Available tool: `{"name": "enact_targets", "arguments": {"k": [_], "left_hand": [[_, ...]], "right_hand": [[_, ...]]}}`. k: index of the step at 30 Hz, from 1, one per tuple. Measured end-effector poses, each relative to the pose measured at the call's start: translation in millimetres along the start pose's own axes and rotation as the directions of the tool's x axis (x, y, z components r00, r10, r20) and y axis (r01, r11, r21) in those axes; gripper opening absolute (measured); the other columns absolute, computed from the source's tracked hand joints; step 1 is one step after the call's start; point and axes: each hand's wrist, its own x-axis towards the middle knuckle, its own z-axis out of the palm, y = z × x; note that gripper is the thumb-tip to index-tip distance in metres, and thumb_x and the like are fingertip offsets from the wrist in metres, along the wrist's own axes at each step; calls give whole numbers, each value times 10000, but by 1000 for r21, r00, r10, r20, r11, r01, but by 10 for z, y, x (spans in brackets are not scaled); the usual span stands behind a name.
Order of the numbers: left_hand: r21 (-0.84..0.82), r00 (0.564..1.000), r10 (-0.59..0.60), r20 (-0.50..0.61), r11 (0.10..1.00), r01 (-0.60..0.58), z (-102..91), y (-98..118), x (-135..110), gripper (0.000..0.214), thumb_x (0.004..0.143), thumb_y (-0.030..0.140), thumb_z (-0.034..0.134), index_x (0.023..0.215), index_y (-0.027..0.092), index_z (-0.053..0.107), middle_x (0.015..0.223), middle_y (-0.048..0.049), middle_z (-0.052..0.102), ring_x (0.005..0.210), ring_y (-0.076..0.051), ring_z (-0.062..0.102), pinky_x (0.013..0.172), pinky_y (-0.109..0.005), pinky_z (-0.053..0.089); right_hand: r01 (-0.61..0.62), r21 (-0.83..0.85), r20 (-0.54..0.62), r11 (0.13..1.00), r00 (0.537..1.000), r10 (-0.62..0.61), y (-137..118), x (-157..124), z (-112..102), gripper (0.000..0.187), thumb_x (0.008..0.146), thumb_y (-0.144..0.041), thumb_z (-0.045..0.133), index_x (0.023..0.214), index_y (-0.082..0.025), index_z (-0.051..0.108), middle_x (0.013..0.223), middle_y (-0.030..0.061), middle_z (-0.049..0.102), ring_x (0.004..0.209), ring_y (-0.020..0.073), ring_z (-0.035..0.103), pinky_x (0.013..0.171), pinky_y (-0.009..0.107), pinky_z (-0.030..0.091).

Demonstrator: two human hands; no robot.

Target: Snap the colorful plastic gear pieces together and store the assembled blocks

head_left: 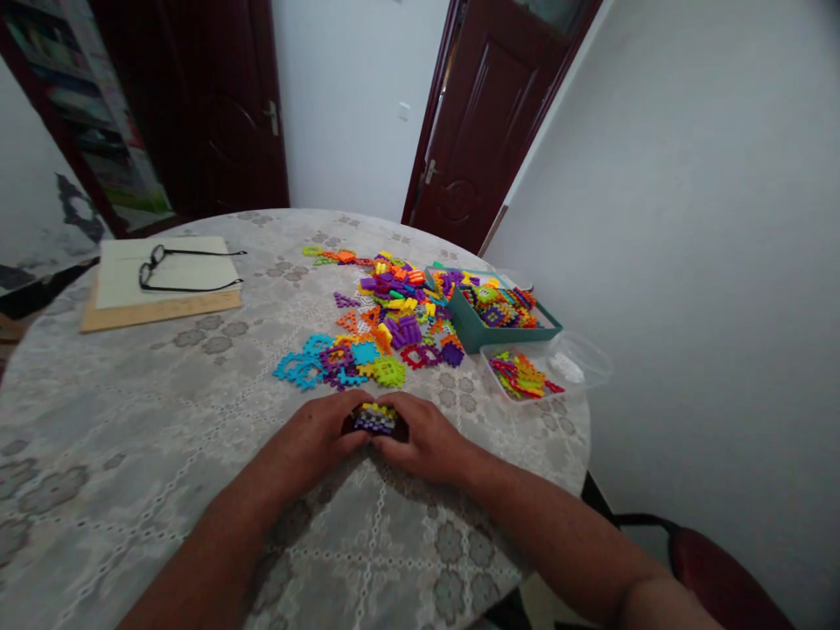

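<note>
Between my two hands, just above the table's near middle, is a small stack of toothed plastic building pieces (375, 420) in yellow, white and purple. My left hand (332, 426) curls round its left side, with the thumb at the front. From the right, my right hand (420, 435) wraps the other side, and the thumbs nearly meet. The fingers hide part of the stack. Just beyond the hands lie loose toothed pieces, among them a lime green piece (389, 372), a blue piece (365, 353) and a purple piece (452, 353).
A heap of colourful pieces (400, 297) spreads behind. On the right stand a green box (472, 332) with more pieces and a clear plastic container (525, 398). Black glasses (190, 287) rest on paper (124, 293) at left. A dark red chair (715, 577) is at lower right.
</note>
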Motion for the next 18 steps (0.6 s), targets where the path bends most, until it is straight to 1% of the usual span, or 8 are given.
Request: {"name": "enact_targets", "arguments": {"k": [2, 5, 8, 10, 12, 15, 16, 18], "left_hand": [[-59, 1000, -6, 1, 998, 6, -15, 44, -6, 401, 893, 285, 678, 1294, 293, 676, 1163, -44, 775, 1045, -236, 713, 921, -350, 519], [-141, 999, -39, -15, 989, 36, -23, 85, -11, 468, 918, 354, 671, 1382, 297, 638, 1109, -45, 778, 926, -209, 722, 851, -330, 549], [-163, 996, -61, -59, 985, 50, -20, 83, -10, 455, 951, 411, 637, 1387, 281, 636, 1145, -66, 768, 917, -205, 721, 846, -337, 569], [-135, 994, -69, -83, 989, 57, -15, 62, -13, 429, 959, 417, 623, 1360, 270, 655, 1148, -75, 767, 924, -214, 720, 859, -354, 575], [-102, 992, -67, -106, 993, 56, -10, 33, -18, 412, 963, 408, 611, 1342, 258, 672, 1137, -80, 768, 924, -219, 718, 880, -371, 573], [-73, 989, -53, -136, 996, 43, -5, -7, -28, 415, 972, 403, 595, 1343, 238, 680, 1133, -86, 767, 931, -224, 715, 900, -383, 562], [-69, 989, -49, -142, 997, 40, -5, -16, -30, 415, 972, 403, 593, 1340, 233, 684, 1131, -87, 767, 933, -225, 714, 901, -385, 559], [-66, 987, -48, -152, 997, 38, -8, -24, -34, 405, 967, 398, 594, 1321, 229, 695, 1126, -85, 770, 934, -229, 715, 898, -385, 557]], "right_hand": [[-21, 24, 1, 1000, 1000, 21, -8, -21, -71, 498, 863, -207, 727, 1347, -254, 620, 1196, 49, 744, 1021, 203, 697, 927, 319, 538], [-86, 40, -36, 995, 996, 87, 11, -44, -191, 513, 825, -119, 665, 1322, -244, 635, 1075, 14, 755, 897, 171, 685, 831, 280, 526], [-176, 96, -90, 980, 979, 184, 108, -15, -399, 447, 851, -195, 670, 1296, -232, 645, 986, 3, 739, 795, 158, 657, 726, 263, 513], [-229, 127, -165, 965, 954, 249, 234, 45, -649, 443, 881, -287, 677, 1318, -232, 632, 962, 5, 728, 752, 158, 641, 686, 266, 510], [-294, 90, -270, 951, 912, 308, 398, 135, -994, 480, 888, -365, 690, 1342, -225, 620, 956, 13, 727, 745, 170, 636, 690, 284, 515], [-435, -95, -483, 896, 807, 340, 669, 304, -1571, 516, 872, -411, 697, 1333, -187, 636, 1016, 55, 739, 836, 212, 660, 778, 334, 533], [-485, -186, -546, 854, 774, 321, 756, 364, -1738, 517, 868, -406, 698, 1331, -181, 644, 1077, 77, 742, 899, 230, 670, 830, 351, 532], [-592, -338, -613, 732, 728, 306, 923, 481, -1986, 518, 874, -388, 693, 1346, -180, 649, 1193, 115, 738, 1025, 265, 678, 918, 371, 514]]}}
